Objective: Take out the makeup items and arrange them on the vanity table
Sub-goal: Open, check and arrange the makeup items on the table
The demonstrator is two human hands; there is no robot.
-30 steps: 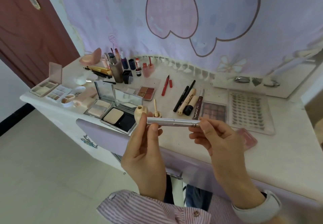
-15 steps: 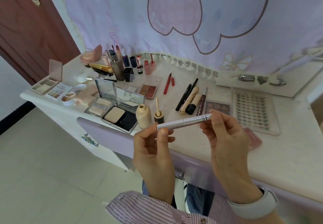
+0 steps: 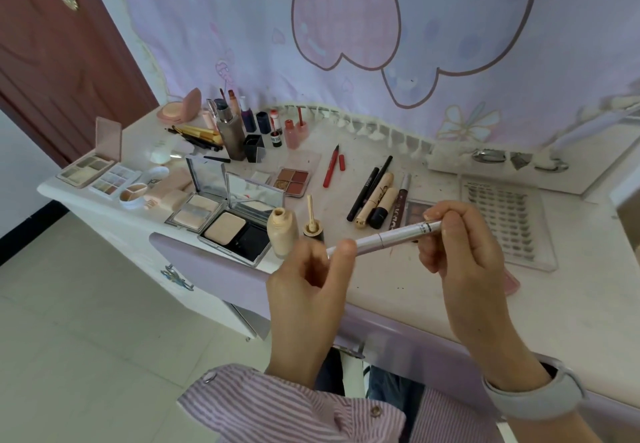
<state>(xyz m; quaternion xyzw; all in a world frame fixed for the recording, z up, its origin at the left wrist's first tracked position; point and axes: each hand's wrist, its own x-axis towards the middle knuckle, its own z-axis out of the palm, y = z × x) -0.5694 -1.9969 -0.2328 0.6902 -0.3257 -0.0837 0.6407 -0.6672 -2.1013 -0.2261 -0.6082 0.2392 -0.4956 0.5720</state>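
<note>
Silver makeup pen [image 3: 384,239] is up in the air right over the front edge of the bench [image 3: 433,304], held by both hands. Left hand [image 3: 304,290] pinches the lower left end between thumb and curled fingers, right hand [image 3: 464,252] pinches the higher right end near the dark band, so the pen slants up to the right. It isn't touching the bench at all. Striped sleeve [image 3: 277,408] on the left arm, grey wristband [image 3: 533,397] on the right.

Just behind the left hand there's an open beige foundation bottle [image 3: 282,231] standing upright, and right beside it its wand cap [image 3: 312,224] standing with the applicator pointing up. Left of those, two open powder compacts [image 3: 221,221] with mirrors raised, touching side by side. Behind the pen, a little row of pencils and tubes [image 3: 375,197] lying close together, with a small eyeshadow palette [image 3: 415,209] partly hidden by the right hand. Far right, a clear tray of false lashes [image 3: 502,221]. A pink item near the right wrist is mostly hidden, can't tell what it is.

Further back: a four-pan blush palette [image 3: 292,181], a red liner pen [image 3: 331,165] with its cap beside it, a cluster of upright bottles [image 3: 242,124], gold-handled brushes [image 3: 197,133], and a pink round compact [image 3: 180,108]. On the far left corner, more open palettes [image 3: 100,169]. A lilac heart-print curtain [image 3: 346,27] hangs behind it all.
</note>
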